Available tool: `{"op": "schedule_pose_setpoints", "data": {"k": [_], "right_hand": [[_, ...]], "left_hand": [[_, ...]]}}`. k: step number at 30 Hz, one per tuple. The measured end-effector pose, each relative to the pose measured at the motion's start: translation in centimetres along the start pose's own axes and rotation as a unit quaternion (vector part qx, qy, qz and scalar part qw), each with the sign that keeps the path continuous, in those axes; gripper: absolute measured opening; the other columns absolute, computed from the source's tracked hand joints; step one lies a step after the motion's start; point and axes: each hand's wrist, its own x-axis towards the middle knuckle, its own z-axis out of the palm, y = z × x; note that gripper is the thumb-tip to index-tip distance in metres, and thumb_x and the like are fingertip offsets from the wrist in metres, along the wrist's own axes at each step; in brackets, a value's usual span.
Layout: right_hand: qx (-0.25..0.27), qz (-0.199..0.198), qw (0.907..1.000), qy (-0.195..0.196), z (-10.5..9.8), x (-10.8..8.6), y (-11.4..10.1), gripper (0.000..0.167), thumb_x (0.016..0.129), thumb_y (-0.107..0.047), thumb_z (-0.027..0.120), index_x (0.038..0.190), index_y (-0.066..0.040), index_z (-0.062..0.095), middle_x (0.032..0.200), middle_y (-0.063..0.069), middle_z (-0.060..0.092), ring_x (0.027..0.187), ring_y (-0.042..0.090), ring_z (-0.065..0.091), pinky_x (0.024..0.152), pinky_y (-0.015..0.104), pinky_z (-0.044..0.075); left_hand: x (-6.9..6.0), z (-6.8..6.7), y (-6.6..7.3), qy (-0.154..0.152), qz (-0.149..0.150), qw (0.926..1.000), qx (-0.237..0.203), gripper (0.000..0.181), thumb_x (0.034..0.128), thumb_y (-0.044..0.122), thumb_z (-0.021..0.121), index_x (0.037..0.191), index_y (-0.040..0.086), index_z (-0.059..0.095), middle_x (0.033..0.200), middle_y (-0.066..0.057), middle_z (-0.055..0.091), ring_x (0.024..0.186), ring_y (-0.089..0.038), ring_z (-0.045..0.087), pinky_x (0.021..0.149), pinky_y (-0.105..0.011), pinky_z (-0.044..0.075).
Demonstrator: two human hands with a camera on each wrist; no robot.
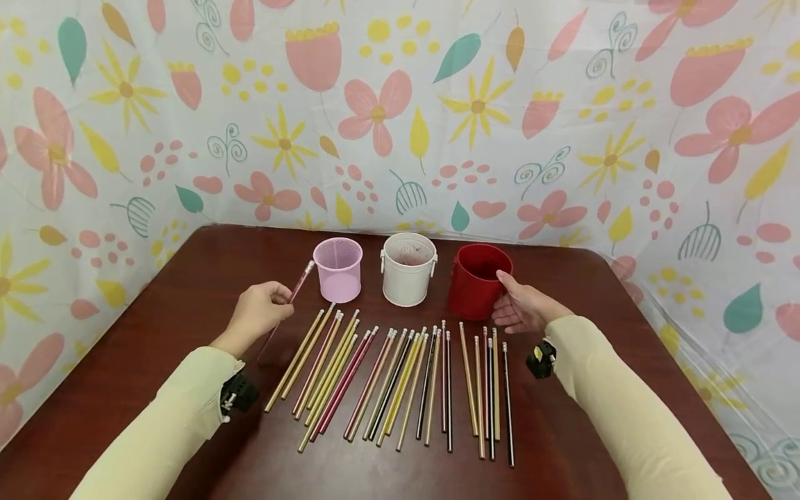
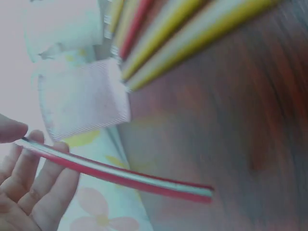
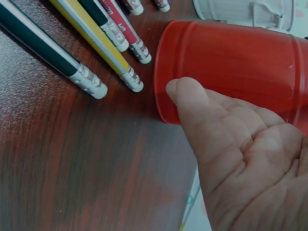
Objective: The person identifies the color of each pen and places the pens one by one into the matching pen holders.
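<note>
My left hand (image 1: 261, 310) pinches a red pencil (image 1: 303, 278) between thumb and fingers, tilted with its white eraser end up, just left of the pink mesh cup (image 1: 338, 271). In the left wrist view the red pencil (image 2: 120, 174) runs out from the fingertips, somewhat blurred. At the right, my right hand (image 1: 525, 305) is against the side of the red bucket (image 1: 478, 292), its thumb by the rim and its fingers extended. The right wrist view has the hand (image 3: 240, 139) overlapping the red bucket (image 3: 231, 62); whether it presses there I cannot tell.
A white bucket (image 1: 407, 274) with small side handles stands between the pink cup and red bucket. In front, several yellow, red and black pencils (image 1: 409, 378) lie in a row, eraser ends toward the containers. A floral cloth (image 1: 400, 125) hangs behind the dark wooden table (image 1: 187, 298).
</note>
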Motion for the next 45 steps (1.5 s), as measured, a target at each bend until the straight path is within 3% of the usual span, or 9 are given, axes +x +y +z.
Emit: {"op": "schedule_pose_setpoints", "data": {"k": [6,11,19,22,29,33,35,37,45], "right_hand": [[0.003,-0.004,1.0,0.003,0.2,0.1,-0.2,0.101,0.093,-0.067,0.01,0.139,0.022,0.02,0.144,0.037,0.028,0.13,0.045,0.037,0.098,0.047,0.044],[0.003,-0.005,1.0,0.003,0.3,-0.1,-0.1,0.102,0.093,-0.068,0.01,0.139,0.022,0.02,0.144,0.037,0.028,0.131,0.045,0.037,0.098,0.048,0.043],[0.0,-0.008,0.9999,0.014,0.4,-0.1,-0.1,0.102,0.093,-0.068,0.009,0.138,0.022,0.023,0.142,0.037,0.03,0.129,0.044,0.039,0.098,0.048,0.044],[0.002,-0.01,0.9997,0.021,0.5,-0.1,-0.1,0.101,0.094,-0.067,0.01,0.138,0.023,0.024,0.142,0.037,0.032,0.128,0.044,0.041,0.098,0.048,0.044],[0.007,-0.013,0.9996,0.023,0.5,0.0,0.1,0.101,0.094,-0.067,0.011,0.137,0.023,0.024,0.141,0.038,0.032,0.128,0.045,0.041,0.098,0.049,0.044],[0.007,-0.017,0.9995,0.028,0.6,0.0,0.2,0.1,0.094,-0.067,0.012,0.136,0.023,0.025,0.14,0.037,0.034,0.127,0.045,0.042,0.097,0.049,0.044],[0.007,-0.017,0.9994,0.03,0.7,0.0,0.3,0.1,0.094,-0.067,0.013,0.136,0.023,0.026,0.14,0.037,0.034,0.127,0.045,0.042,0.097,0.049,0.045],[0.007,-0.015,0.9994,0.03,0.7,0.1,0.4,0.1,0.094,-0.067,0.013,0.136,0.023,0.026,0.14,0.037,0.035,0.127,0.045,0.043,0.096,0.048,0.045],[0.007,-0.014,0.9994,0.03,0.6,-0.1,0.2,0.1,0.094,-0.067,0.013,0.137,0.023,0.025,0.141,0.037,0.033,0.128,0.045,0.04,0.098,0.048,0.044]], "left_hand": [[-0.4,-0.3,1.3,0.067,-0.007,0.9917,-0.11,0.017,0.082,0.003,0.066,0.096,-0.005,0.063,0.091,-0.017,0.069,0.07,-0.011,0.061,0.06,-0.023,0.05],[-0.6,-0.2,2.4,0.103,-0.021,0.97,-0.219,0.02,0.0816,-0.003,0.066,0.099,-0.01,0.061,0.086,-0.01,0.067,0.064,0.003,0.058,0.058,-0.018,0.052],[-0.3,-0.7,4.3,0.156,-0.029,0.9365,-0.313,0.021,0.0818,-0.006,0.064,0.102,-0.01,0.059,0.081,0.003,0.061,0.067,-0.001,0.059,0.06,-0.021,0.054],[0.2,-0.5,4.6,0.183,-0.011,0.912,-0.367,0.016,0.0802,-0.01,0.063,0.096,-0.006,0.061,0.078,0.004,0.062,0.068,-0.004,0.058,0.061,-0.021,0.054],[1.4,0.1,5.4,0.283,0.077,0.8077,-0.511,0.026,0.0804,-0.017,0.061,0.084,0.009,0.063,0.073,-0.001,0.061,0.065,-0.01,0.063,0.063,-0.023,0.056],[2.2,0.3,5.9,0.314,0.078,0.7765,-0.541,0.024,0.0808,-0.016,0.062,0.083,0.008,0.062,0.072,-0.003,0.06,0.064,-0.012,0.063,0.061,-0.023,0.056],[2.6,0.4,6.1,0.319,0.066,0.7692,-0.55,0.024,0.0803,-0.017,0.062,0.083,0.007,0.061,0.072,-0.003,0.059,0.064,-0.011,0.064,0.06,-0.024,0.056],[2.9,0.5,6.2,0.317,0.053,0.7684,-0.553,0.025,0.0801,-0.017,0.063,0.083,0.007,0.059,0.073,-0.003,0.058,0.063,-0.011,0.064,0.059,-0.024,0.056],[4.4,0.3,6.8,0.326,0.054,0.7912,-0.515,0.026,0.0798,-0.017,0.061,0.093,0.006,0.059,0.074,-0.003,0.055,0.063,-0.01,0.059,0.057,-0.023,0.056]]}}
